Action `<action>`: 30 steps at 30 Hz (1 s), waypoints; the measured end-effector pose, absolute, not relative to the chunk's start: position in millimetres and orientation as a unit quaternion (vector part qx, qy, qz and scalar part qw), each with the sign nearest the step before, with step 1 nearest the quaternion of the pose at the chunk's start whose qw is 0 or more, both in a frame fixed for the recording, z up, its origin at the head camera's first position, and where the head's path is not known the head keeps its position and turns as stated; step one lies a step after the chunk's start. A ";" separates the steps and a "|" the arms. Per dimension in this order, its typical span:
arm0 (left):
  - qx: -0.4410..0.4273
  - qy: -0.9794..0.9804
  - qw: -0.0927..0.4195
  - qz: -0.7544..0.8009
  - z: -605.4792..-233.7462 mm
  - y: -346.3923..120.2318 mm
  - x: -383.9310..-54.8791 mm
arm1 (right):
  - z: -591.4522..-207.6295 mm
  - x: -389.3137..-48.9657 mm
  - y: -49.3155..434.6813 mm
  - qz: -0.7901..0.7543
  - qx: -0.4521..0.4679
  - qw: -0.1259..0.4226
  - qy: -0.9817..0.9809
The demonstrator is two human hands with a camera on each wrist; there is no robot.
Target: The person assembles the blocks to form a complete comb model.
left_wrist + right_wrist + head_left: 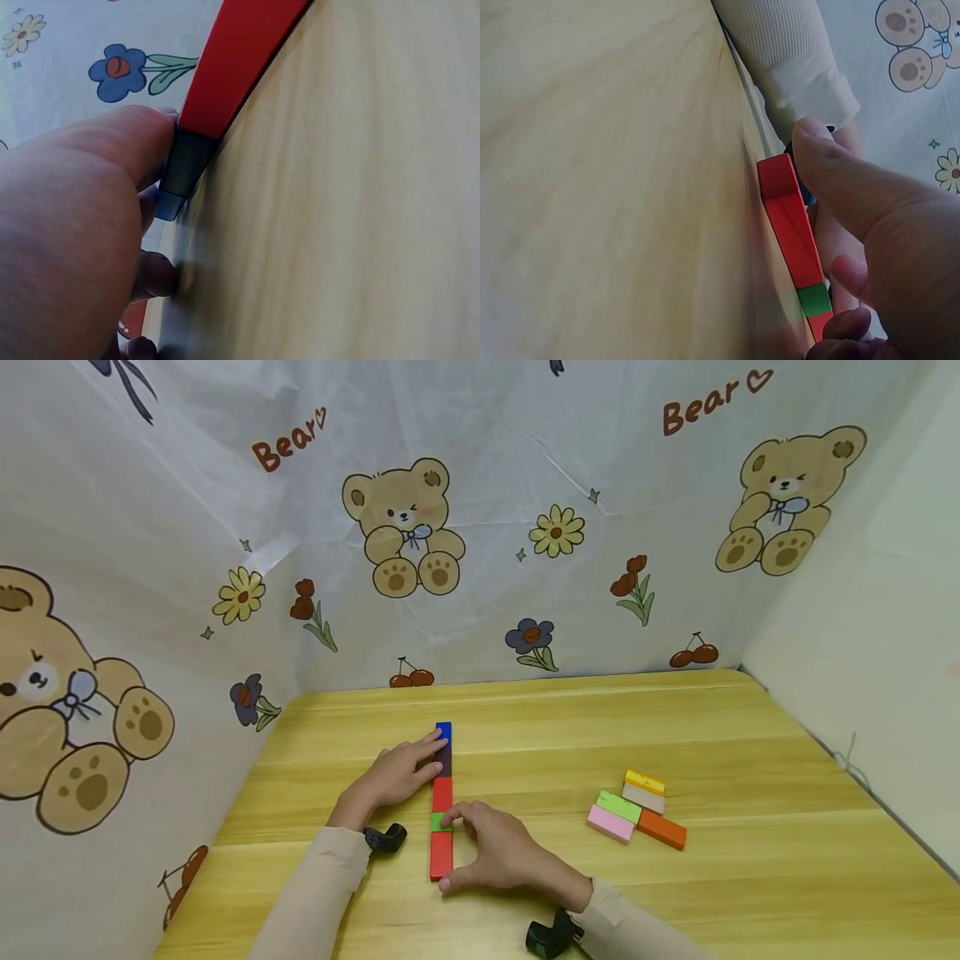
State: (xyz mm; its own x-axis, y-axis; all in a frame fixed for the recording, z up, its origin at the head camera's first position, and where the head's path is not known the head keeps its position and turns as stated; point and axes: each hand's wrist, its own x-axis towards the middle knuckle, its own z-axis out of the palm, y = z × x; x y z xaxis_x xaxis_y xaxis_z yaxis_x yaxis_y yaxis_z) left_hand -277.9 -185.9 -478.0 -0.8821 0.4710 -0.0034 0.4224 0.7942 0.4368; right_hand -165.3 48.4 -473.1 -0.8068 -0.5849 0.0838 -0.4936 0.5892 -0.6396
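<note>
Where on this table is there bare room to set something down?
The table is bare beyond the right hand, between the block row and the loose blocks, and from those blocks to the table's right edge. The left hand also crowds the row.

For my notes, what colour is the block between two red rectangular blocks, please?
A green rectangular block, clearest in the right wrist view.

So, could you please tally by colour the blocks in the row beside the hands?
Red blocks: 2
Green block: 1
Dark block: 1
Blue block: 1
Total: 5
</note>
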 end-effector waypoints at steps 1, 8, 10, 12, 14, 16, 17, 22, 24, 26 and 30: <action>0.237 0.946 0.056 0.216 -478.6 -185.9 -278.3 | -472.7 -165.3 48.8 -0.339 -0.303 0.070 0.888; 0.233 0.946 0.060 0.217 -481.6 -186.4 -277.5 | -466.8 -170.6 57.6 -0.409 -0.312 0.131 0.847; 0.231 0.945 0.061 0.223 -480.8 -186.6 -277.0 | -463.8 -174.1 61.8 -0.420 -0.324 0.150 0.834; 0.230 0.945 0.061 0.224 -480.3 -186.8 -276.8 | -460.8 -177.1 66.2 -0.418 -0.336 0.166 0.827; 0.232 0.945 0.059 0.224 -479.9 -186.7 -276.9 | -458.2 -179.1 70.2 -0.413 -0.346 0.179 0.823; 0.233 0.945 0.059 0.223 -479.8 -186.9 -277.0 | -456.3 -179.9 73.7 -0.413 -0.352 0.188 0.819; 0.234 0.945 0.058 0.222 -480.0 -187.0 -276.9 | -455.0 -179.7 75.6 -0.416 -0.352 0.190 0.817; 0.231 0.946 0.062 0.221 -480.7 -186.8 -277.3 | -446.0 -175.5 88.5 -0.437 -0.334 0.164 0.819; 0.230 0.945 0.064 0.222 -481.3 -186.8 -277.5 | -440.4 -174.2 96.1 -0.444 -0.327 0.141 0.823; 0.229 0.946 0.067 0.220 -481.8 -186.9 -277.7 | -434.0 -173.8 105.0 -0.446 -0.325 0.112 0.827; 0.233 0.946 0.064 0.217 -481.1 -187.3 -278.5 | -420.9 -174.4 125.1 -0.432 -0.323 0.047 0.841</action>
State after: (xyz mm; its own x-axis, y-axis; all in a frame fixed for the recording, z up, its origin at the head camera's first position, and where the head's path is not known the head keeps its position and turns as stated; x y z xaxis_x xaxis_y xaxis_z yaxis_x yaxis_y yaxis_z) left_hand -278.5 -187.3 -481.1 -0.8836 0.4679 -0.0203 0.4121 0.7974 0.4407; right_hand -174.4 125.1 -420.9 -0.7874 -0.5835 0.1990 -0.5014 0.4183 -0.7574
